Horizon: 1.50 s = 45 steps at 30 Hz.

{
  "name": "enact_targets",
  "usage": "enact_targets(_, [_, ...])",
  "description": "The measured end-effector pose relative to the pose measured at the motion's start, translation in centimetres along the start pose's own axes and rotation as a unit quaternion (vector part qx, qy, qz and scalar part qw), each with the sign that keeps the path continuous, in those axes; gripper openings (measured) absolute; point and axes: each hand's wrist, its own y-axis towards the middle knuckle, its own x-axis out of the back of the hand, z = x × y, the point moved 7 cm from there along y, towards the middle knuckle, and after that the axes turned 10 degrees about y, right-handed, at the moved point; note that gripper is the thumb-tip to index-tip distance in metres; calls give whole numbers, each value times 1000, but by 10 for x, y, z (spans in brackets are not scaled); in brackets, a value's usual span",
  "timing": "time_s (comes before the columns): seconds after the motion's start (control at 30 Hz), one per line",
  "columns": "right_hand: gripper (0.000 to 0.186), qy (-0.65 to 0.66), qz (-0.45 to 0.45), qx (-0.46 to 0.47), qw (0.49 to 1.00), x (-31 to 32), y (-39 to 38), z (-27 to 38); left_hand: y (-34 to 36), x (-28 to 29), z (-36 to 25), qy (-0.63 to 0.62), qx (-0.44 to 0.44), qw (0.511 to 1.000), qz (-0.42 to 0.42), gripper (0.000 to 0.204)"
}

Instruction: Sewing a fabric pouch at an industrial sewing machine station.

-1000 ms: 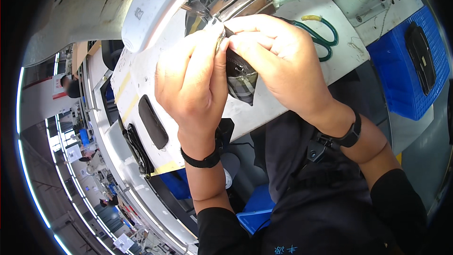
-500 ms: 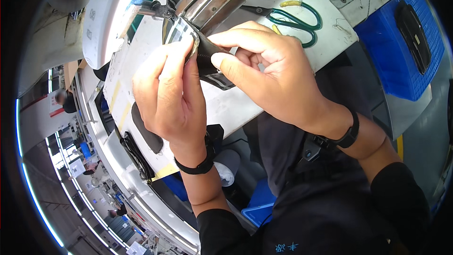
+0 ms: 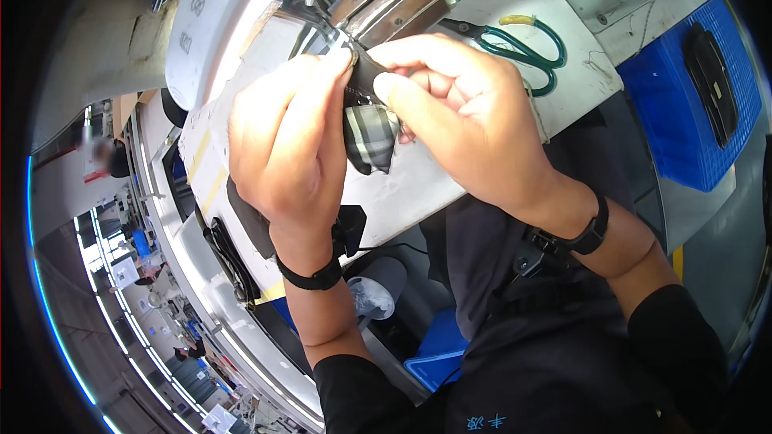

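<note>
My left hand point(image 3: 289, 133) and my right hand point(image 3: 470, 104) come together over a white work table, each pinching an edge of a small dark piece with a plaid lining point(image 3: 370, 135). The piece looks like leather or thick cloth with a stitched edge. Its grey-and-white checked side hangs down between my hands, ending in a pointed corner. Just beyond my fingertips is a worn metal part of a sewing machine point(image 3: 398, 4). My fingers partly hide the top of the piece where it meets the machine.
Scissors with green handles point(image 3: 523, 52) lie right of the machine on the white table point(image 3: 434, 185). A blue crate point(image 3: 667, 112) bearing dark pouches point(image 3: 711, 84) stands at the right. Dark folded pieces point(image 3: 227, 261) lie along the left edge. Below are a bin point(image 3: 374, 297) and a blue container point(image 3: 438, 354).
The plaid side has turned more toward me and hangs lower between my hands. My left hand is rolled further over the piece; both hands keep their pinch. The whole view has shifted slightly.
</note>
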Motion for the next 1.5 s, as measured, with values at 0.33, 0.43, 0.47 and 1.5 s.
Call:
enact_targets(0.33, [8,15,8,1,1000,-3,14,-1,5,-7,10,0,-24,1000,0,21])
enact_targets(0.43, [9,13,1,-9,1000,-5,11,6,-3,-2,11,6,76,997,-31,20])
enact_targets(0.47, [9,-28,16,17,999,-7,10,14,-11,1,12,21,113,991,-62,18])
enact_targets(1.5, [40,-255,241,-115,929,-21,-8,30,20,11,30,30,-262,946,186,39])
